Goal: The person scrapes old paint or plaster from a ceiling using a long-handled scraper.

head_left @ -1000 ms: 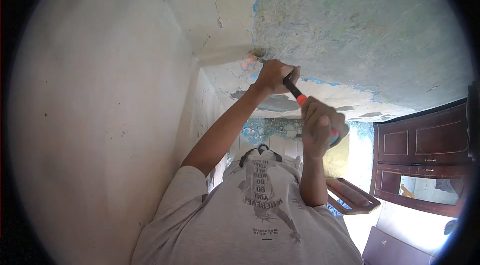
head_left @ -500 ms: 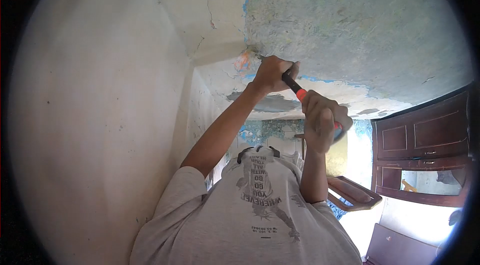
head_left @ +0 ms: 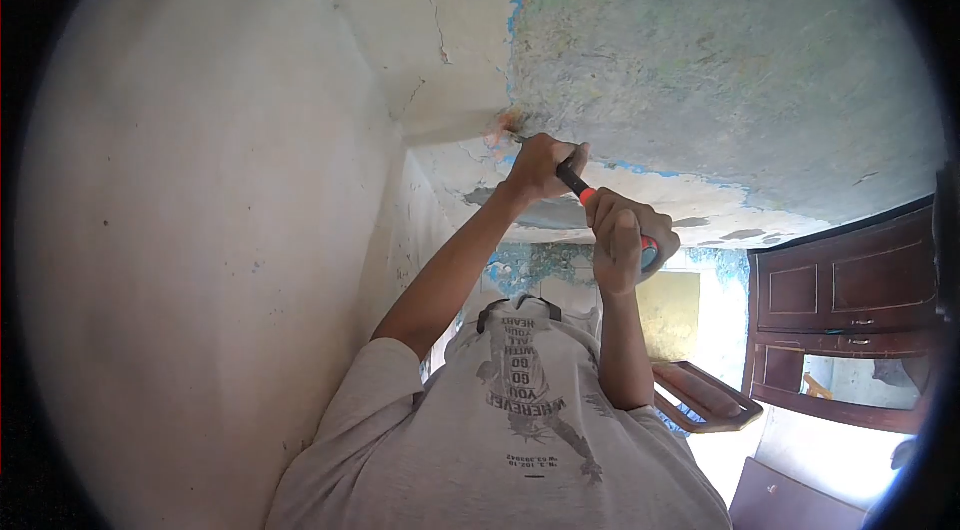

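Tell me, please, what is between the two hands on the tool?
In the head view, a short piece of the handle, black then orange, lies between the left hand and the right hand. Both grip it.

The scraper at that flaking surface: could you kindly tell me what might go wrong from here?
The scraper, gripped by the left hand and right hand, could slip, scraping knuckles on the rough surface. Flakes and dust may fall onto the person. The cracked plaster beside it might break away.
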Demonstrator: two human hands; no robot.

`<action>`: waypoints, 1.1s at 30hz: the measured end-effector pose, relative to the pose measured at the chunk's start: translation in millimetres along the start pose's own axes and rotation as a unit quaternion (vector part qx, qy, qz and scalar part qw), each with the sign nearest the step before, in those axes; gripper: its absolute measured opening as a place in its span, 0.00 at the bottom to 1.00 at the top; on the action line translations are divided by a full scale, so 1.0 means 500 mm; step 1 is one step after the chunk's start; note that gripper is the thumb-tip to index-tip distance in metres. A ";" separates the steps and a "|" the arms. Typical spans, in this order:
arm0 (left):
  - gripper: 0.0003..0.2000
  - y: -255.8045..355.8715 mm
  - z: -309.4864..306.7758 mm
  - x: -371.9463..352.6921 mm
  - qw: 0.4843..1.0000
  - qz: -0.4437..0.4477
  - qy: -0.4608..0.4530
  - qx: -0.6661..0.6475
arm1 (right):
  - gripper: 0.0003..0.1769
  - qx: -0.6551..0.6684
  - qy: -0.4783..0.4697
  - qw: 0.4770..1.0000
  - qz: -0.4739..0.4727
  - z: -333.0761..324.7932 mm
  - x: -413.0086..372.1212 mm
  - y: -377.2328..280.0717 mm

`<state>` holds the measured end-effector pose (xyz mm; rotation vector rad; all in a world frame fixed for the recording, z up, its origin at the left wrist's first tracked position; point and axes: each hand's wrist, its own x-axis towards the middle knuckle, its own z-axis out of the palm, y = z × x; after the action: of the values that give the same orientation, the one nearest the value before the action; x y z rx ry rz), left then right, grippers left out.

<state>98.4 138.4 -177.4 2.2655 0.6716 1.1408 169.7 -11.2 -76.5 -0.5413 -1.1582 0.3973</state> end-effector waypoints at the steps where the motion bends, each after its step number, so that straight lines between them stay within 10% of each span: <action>1: 0.21 0.005 0.001 0.005 1.000 0.011 0.014 -0.008 | 0.23 -0.015 0.004 1.000 -0.009 0.005 0.002 -0.010; 33: 0.21 0.028 -0.009 0.028 0.999 0.009 0.031 -0.024 | 0.22 -0.077 -0.019 0.997 -0.023 0.025 0.017 -0.048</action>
<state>104.7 137.7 -158.4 2.2091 0.6414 1.2277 161.5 -23.5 -52.3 -0.6414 -1.2430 0.2812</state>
